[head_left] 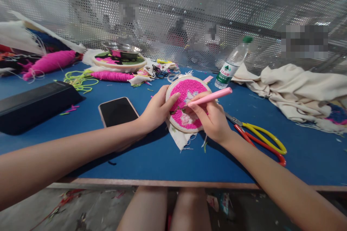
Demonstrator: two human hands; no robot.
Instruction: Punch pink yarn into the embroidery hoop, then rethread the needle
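My left hand point(159, 106) grips the left rim of a round embroidery hoop point(187, 129), its thumb lying over the front. Bright pink loops fill the stretched cloth, with a pale flower and a white and blue shape among them. A pink punch needle point(213, 96) is pinched in my right hand point(211, 115) over the right half of the hoop. The tool's tip meets the work near the middle, though exact contact is hard to make out. White cloth point(179, 139) with frayed edges hangs below the hoop.
Scissors point(260, 139) with red and yellow handles lie right of my right hand. A phone point(118, 112) and a black case point(38, 104) are to the left. Behind stand a water bottle point(233, 63), pink yarn point(112, 76), a metal bowl point(124, 48) on another hoop, and crumpled cloth point(292, 86).
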